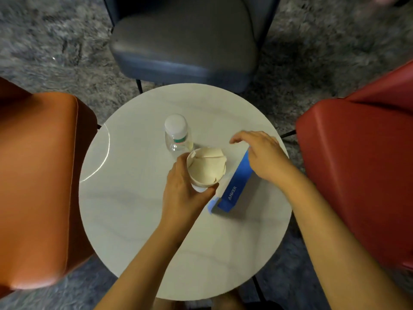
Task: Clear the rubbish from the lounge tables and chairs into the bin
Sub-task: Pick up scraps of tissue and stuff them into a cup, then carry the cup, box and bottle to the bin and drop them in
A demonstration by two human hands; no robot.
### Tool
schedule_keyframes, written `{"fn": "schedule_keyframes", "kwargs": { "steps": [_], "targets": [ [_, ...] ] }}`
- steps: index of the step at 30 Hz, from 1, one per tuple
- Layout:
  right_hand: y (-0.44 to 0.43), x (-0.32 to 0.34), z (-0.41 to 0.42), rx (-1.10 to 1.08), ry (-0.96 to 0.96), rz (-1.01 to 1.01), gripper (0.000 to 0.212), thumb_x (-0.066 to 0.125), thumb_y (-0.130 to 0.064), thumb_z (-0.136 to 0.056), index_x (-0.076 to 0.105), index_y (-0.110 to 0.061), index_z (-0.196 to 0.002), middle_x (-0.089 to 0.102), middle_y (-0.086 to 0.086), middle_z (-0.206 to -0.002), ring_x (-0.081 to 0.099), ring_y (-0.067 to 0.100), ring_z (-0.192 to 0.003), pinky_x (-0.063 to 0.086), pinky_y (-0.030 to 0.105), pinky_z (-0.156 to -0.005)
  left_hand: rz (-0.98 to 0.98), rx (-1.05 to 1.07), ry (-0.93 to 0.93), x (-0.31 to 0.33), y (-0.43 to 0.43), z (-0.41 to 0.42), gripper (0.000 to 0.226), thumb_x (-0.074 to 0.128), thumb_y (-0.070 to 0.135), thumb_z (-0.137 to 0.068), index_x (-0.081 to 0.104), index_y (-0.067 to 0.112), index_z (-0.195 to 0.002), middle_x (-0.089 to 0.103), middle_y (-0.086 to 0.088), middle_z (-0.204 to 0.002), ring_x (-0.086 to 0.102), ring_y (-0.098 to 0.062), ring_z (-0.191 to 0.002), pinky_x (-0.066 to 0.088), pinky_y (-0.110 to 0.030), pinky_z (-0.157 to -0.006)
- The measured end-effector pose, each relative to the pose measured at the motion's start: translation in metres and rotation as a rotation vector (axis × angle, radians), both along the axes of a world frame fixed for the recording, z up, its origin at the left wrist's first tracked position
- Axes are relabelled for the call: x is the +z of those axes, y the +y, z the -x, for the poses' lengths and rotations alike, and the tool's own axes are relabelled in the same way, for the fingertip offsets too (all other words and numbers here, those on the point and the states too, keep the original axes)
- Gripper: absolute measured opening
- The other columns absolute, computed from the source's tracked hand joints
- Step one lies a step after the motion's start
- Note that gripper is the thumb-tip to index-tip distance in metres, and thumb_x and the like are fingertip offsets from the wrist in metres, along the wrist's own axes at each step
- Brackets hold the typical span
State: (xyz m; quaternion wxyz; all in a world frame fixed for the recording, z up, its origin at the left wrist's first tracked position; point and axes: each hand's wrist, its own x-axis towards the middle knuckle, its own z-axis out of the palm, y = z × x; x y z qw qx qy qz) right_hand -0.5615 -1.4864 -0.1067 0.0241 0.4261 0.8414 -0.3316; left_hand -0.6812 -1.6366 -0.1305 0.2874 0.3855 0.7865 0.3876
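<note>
Left hand (185, 189) is wrapped around a paper cup (206, 167) stuffed with crumpled paper, held just above the middle of the round table (138, 211). Right hand (263, 155), fingers spread apart, rests on the far end of the blue box (237, 186) at 3 o'clock of the cup. At 11 o'clock stands a capped bottle (177, 135).

"ANKER" on blue box (234, 186)

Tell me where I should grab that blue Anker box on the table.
Grip the blue box across its narrow width near the far end, from above, where the right hand already hovers. It lies flat and long; its near end flap looks open.
</note>
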Motion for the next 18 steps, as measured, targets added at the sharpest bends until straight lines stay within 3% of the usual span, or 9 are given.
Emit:
{"fn": "schedule_keyframes", "kwargs": {
  "steps": [3, 6, 9, 13, 15, 18],
  "targets": [
    [0.005, -0.018, -0.019, 0.351, -0.382, -0.188, 0.079, 0.049, 0.012, -0.070, 0.035, -0.033, -0.133, 0.029, -0.002, -0.148, 0.011, 0.017, -0.140, 0.003, 0.033, -0.110, -0.010, 0.104, -0.017, -0.003, -0.013, -0.002, 0.068, 0.082, 0.026, -0.065, 0.045, 0.020, -0.122, 0.049, 0.015, -0.107, 0.048, -0.003, -0.096, 0.036, -0.005, -0.073],
    [-0.007, -0.045, -0.030, 0.446, -0.478, -0.337, 0.075, 0.057, 0.003, -0.074, 0.030, -0.030, -0.136, 0.015, 0.004, -0.153, -0.005, 0.023, -0.143, -0.004, 0.043, -0.110, -0.031, 0.176, -0.046, -0.006, -0.024, -0.007, 0.064, 0.082, 0.023, -0.066, 0.041, 0.030, -0.114, 0.049, 0.023, -0.101, 0.047, 0.006, -0.089, 0.037, 0.000, -0.071],
    [-0.019, -0.061, -0.032, 0.412, -0.370, -0.434, 0.050, 0.061, -0.008, -0.079, 0.044, -0.023, -0.123, 0.038, 0.002, -0.141, 0.010, 0.022, -0.142, -0.002, 0.040, -0.106, -0.028, 0.230, -0.056, -0.005, -0.034, -0.013, 0.065, 0.081, 0.024, -0.066, 0.039, 0.031, -0.115, 0.048, 0.025, -0.100, 0.049, 0.009, -0.086, 0.037, 0.001, -0.070],
    [-0.023, -0.059, -0.033, 0.288, -0.273, -0.380, 0.029, 0.069, -0.026, -0.076, 0.053, -0.018, -0.099, 0.061, -0.001, -0.103, 0.040, 0.020, -0.126, 0.005, 0.038, -0.105, -0.060, 0.263, -0.056, 0.004, -0.049, -0.018, 0.063, 0.081, 0.024, -0.067, 0.037, 0.033, -0.112, 0.046, 0.031, -0.099, 0.045, 0.024, -0.091, 0.036, 0.004, -0.068],
    [-0.025, -0.050, -0.031, 0.189, -0.210, -0.307, 0.026, 0.069, -0.029, -0.075, 0.052, -0.017, -0.091, 0.061, -0.001, -0.088, 0.055, 0.023, -0.101, 0.017, 0.035, -0.101, -0.071, 0.260, -0.054, 0.010, -0.057, -0.019, 0.062, 0.081, 0.024, -0.067, 0.040, 0.030, -0.113, 0.050, 0.024, -0.102, 0.049, 0.017, -0.092, 0.036, 0.003, -0.070],
    [-0.032, -0.035, -0.020, 0.117, -0.120, -0.215, 0.026, 0.068, -0.030, -0.075, 0.052, -0.014, -0.089, 0.061, 0.000, -0.079, 0.057, 0.026, -0.076, 0.036, 0.033, -0.084, -0.066, 0.201, -0.064, 0.017, -0.064, -0.023, 0.064, 0.082, 0.024, -0.065, 0.046, 0.020, -0.118, 0.054, 0.011, -0.110, 0.053, 0.003, -0.091, 0.039, -0.001, -0.073]
  ]
}}
